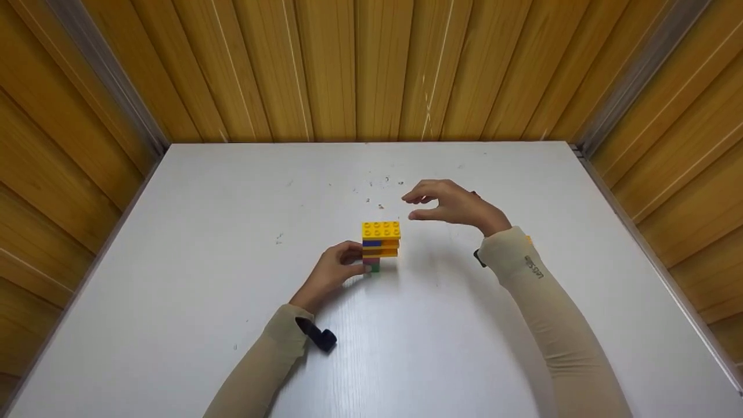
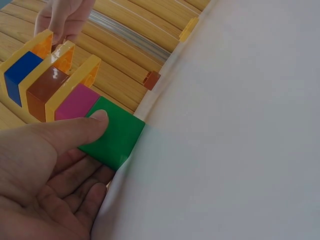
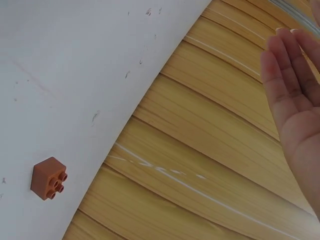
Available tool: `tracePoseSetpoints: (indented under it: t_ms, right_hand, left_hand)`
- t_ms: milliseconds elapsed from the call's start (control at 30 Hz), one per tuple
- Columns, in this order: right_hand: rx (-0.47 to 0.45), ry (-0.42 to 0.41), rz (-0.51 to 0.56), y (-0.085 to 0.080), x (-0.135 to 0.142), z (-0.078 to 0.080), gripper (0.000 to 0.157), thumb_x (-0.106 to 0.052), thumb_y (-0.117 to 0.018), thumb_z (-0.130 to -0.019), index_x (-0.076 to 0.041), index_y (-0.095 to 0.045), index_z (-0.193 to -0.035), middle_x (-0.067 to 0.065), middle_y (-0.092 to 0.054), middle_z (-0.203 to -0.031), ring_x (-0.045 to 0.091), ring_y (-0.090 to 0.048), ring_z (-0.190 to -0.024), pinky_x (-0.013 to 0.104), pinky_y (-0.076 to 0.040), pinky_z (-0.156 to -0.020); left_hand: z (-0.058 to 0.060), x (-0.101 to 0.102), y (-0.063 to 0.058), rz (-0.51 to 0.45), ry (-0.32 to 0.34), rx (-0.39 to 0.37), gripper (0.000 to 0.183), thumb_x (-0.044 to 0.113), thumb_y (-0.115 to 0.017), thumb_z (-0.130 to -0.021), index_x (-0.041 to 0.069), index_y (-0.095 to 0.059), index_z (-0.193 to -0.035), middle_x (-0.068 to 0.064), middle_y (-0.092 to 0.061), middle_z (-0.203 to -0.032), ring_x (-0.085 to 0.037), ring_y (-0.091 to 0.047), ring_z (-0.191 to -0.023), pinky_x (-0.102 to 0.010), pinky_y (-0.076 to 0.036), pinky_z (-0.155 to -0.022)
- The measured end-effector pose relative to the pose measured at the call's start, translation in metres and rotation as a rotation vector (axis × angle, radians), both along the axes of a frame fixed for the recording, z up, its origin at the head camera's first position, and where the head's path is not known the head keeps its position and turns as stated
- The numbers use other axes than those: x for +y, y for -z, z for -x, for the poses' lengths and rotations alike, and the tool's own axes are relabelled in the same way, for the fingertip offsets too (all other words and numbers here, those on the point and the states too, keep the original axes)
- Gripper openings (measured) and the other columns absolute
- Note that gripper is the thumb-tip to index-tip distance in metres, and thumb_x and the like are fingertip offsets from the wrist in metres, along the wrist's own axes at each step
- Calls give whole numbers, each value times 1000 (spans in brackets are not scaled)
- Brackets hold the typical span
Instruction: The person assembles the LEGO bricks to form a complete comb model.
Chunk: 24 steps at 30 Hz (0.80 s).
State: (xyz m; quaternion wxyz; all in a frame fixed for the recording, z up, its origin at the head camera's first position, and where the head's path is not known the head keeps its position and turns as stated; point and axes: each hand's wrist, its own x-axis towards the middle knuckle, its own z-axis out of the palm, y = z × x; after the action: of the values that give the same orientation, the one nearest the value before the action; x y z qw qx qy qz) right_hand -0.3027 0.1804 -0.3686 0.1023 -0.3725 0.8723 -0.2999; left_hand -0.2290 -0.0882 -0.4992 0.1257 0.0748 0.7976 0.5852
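Left hand: grasping tower by green block
Right hand: released, apart from tower
Tower: upright, between side edges of surface

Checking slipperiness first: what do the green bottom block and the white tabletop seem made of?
Green boxy block: likely hard plastic, smooth; evenly coloured, crisp edges. White flat tabletop: perhaps laminate, satin; faint streaks, soft sheen. Painted wood possible.

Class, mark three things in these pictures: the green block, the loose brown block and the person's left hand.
Green block (image 2: 119, 133): left wrist view, on its side face.
Loose brown block (image 3: 48, 175): right wrist view, on its body.
Left hand (image 1: 333, 267): head view, between wrist and fingers.
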Motion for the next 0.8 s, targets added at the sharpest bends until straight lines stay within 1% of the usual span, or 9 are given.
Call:
tracePoseSetpoints:
  t_ms: [200, 333, 500, 600, 800]
  right_hand:
    - [-1, 70, 9, 6, 15, 9, 41, -25, -71, -87, -8, -63, -124, 8, -65, -119, 27, -60, -111, 45, -51, -95]
    - [-33, 140, 8, 11, 27, 15, 43, -25, -71, -87, -8, -62, -125, 8, -64, -121, 25, -58, -113, 44, -49, -99]
    - [-68, 204, 32, 19, 41, 23, 45, -23, -72, -86, -7, -61, -127, 10, -62, -122, 27, -56, -115, 46, -44, -105]
    - [-92, 235, 33, 25, 49, 28, 46, -23, -71, -87, -6, -60, -128, 12, -61, -124, 29, -55, -117, 47, -44, -105]
    - [-154, 324, 7, 32, 62, 35, 49, -26, -70, -88, -7, -57, -131, 13, -56, -132, 33, -50, -124, 47, -43, -106]
  left_hand:
    - [1, 0, 1, 7, 6, -5, 39, 12, -74, -83, 11, -60, -119, -6, -66, -122, -22, -61, -117, -36, -44, -106]
    - [2, 0, 2, 14, 8, -6, 39, 12, -74, -83, 11, -59, -120, -6, -65, -123, -21, -61, -117, -36, -45, -106]
    - [2, -1, 3, 15, 7, -4, 39, 11, -74, -83, 12, -59, -120, -5, -65, -123, -20, -61, -117, -36, -45, -105]
    - [2, -1, 4, 10, 13, 6, 39, 11, -73, -83, 11, -59, -120, -7, -65, -123, -22, -61, -117, -37, -45, -105]
    - [1, -1, 4, 19, 11, 13, 39, 12, -73, -84, 10, -59, -120, -8, -65, -123, -22, -61, -117, -37, -46, -104]
